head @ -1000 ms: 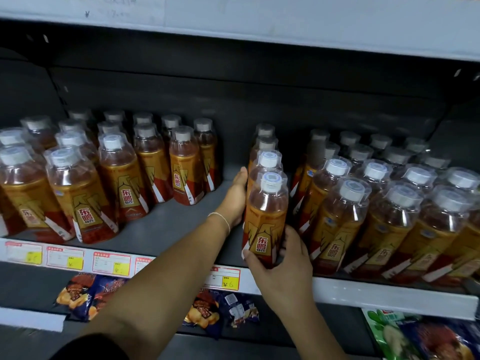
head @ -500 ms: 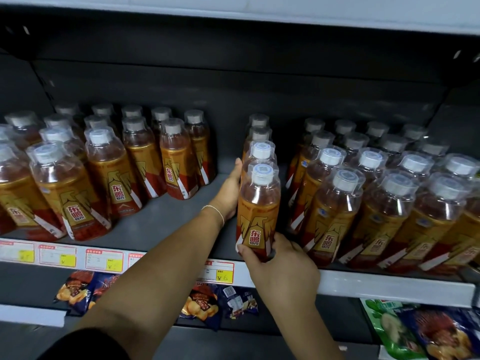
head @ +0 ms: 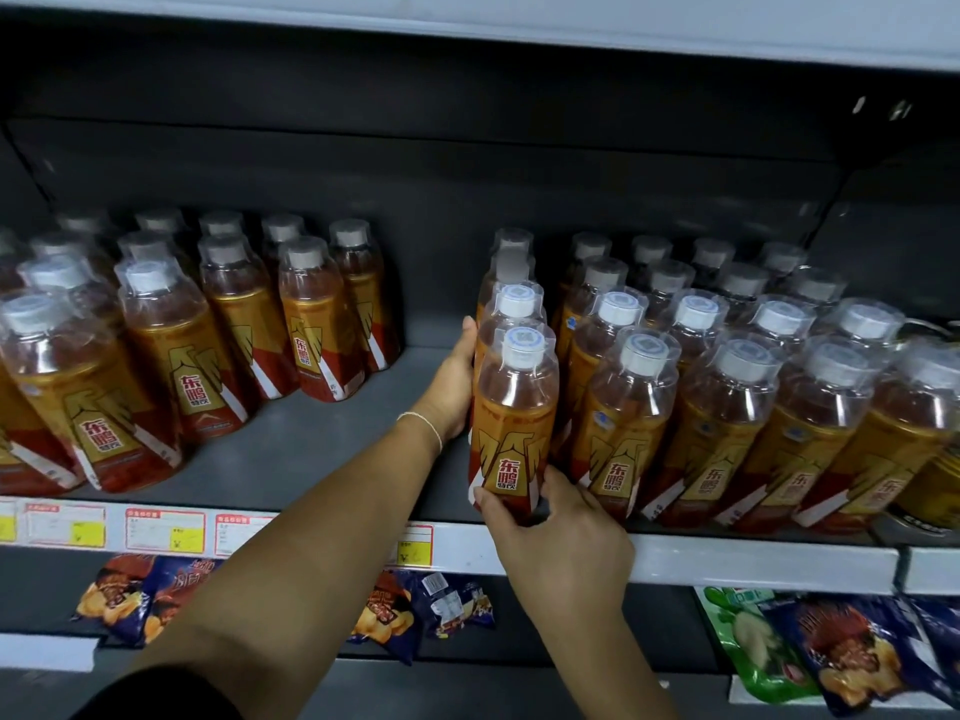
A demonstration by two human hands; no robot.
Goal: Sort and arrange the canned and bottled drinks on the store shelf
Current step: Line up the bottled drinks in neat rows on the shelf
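The front bottle (head: 514, 418) is stood at the near edge of the shelf (head: 753, 563) and is gripped at its base by the right hand (head: 563, 537). The left side of its row (head: 511, 309) is pressed by the flat left hand (head: 451, 389), fingers straight.

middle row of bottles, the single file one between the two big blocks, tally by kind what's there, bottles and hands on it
bottles: 4
hands: 2, left hand and right hand
total: 6
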